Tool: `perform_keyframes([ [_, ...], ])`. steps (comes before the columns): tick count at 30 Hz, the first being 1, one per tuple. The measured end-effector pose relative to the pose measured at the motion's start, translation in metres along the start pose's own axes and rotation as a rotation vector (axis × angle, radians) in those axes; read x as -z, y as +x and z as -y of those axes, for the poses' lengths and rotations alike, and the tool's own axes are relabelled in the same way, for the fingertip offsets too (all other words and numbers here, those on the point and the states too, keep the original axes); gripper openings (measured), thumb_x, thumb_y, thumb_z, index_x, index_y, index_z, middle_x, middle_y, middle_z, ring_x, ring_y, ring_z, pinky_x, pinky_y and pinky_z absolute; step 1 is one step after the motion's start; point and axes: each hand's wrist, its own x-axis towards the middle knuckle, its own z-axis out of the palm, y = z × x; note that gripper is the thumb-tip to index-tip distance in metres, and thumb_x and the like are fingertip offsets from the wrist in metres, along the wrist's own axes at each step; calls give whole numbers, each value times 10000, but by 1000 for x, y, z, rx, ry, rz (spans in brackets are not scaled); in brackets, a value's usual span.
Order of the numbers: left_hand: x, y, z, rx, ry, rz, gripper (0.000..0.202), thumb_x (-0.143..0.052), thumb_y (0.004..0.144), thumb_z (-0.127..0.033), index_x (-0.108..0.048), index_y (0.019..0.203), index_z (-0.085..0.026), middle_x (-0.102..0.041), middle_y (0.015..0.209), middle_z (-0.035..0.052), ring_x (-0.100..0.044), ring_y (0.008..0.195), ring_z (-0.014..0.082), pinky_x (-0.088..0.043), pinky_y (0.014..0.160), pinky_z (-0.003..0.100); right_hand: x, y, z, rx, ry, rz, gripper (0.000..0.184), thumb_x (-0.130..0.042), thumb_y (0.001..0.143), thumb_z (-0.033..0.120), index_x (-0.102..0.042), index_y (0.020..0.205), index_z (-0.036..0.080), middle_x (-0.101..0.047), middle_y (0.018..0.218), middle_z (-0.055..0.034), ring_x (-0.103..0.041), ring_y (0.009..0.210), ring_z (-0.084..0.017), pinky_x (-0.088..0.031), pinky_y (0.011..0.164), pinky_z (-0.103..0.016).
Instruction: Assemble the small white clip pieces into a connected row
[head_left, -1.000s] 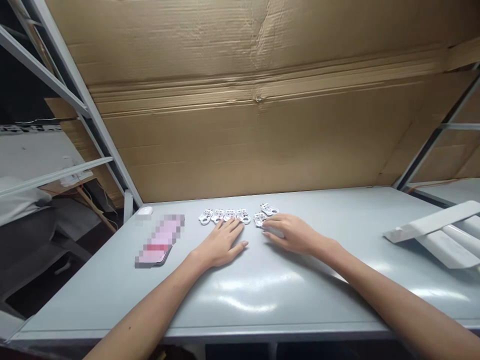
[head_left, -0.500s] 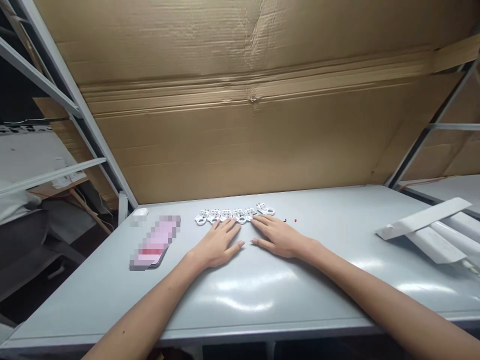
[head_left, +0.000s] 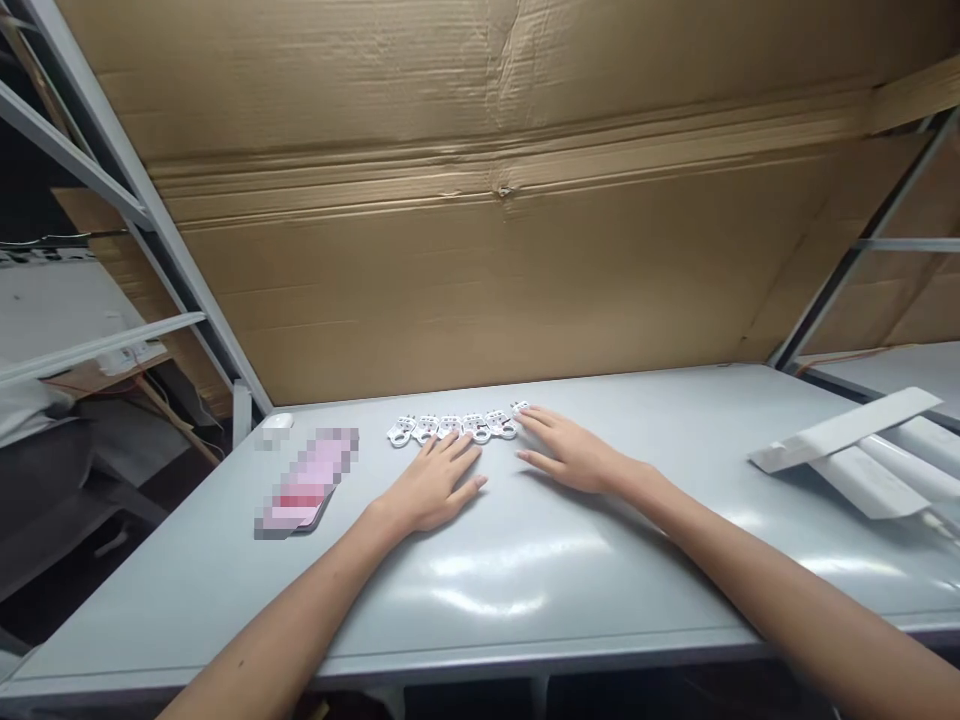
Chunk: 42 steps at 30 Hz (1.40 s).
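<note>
The left hand (head_left: 435,478) and right hand (head_left: 576,455) lie flat on the surface (head_left: 525,600), fingers (head_left: 551,437) spread and holding nothing. A row of small white plastic pieces (head_left: 450,428) sits near the far edge, right by the fingertips.

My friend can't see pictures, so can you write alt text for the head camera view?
Two bare hands lie open on a pale grey workbench, the left hand and right hand close to a row of small white holed pieces. A pixelated pink object lies to the left, and a large cardboard sheet stands behind.
</note>
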Motion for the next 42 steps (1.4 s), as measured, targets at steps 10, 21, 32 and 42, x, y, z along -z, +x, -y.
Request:
perform_keyframes([
  [10,-1,0,1,-17,16,-21,531,-294,1026,-500,-451,1423,-184,-334,1549,133,-250,1448,321,-184,1169,544,20,-3,-11,17,-2,53,309,-478,951,387,-669,1148,243,-698,1169,-108,-654,1047,-311,-531,847,-428],
  [21,-1,0,2,-53,35,-48,496,-270,1035,-474,-490,1385,-199,-399,1512,129,-302,1425,311,-223,1163,527,4,4,-19,21,-8,-117,415,-431,953,320,-571,1320,184,-597,1344,-134,-562,1218,-297,-457,1020,-461],
  [32,1,-1,1,-66,11,-109,427,-317,1029,-430,-544,1319,-212,-471,1444,122,-377,1378,307,-264,1152,521,14,-2,-25,-66,64,-85,511,-516,917,453,-500,1368,211,-583,1306,-151,-570,1171,-317,-491,955,-465],
  [42,0,0,0,57,59,-136,440,-333,1030,-408,-547,1322,-158,-475,1440,163,-408,1357,298,-310,1130,520,5,1,20,195,227,15,541,-600,877,502,-532,1340,231,-615,1250,-141,-594,1120,-291,-500,927,-437],
])
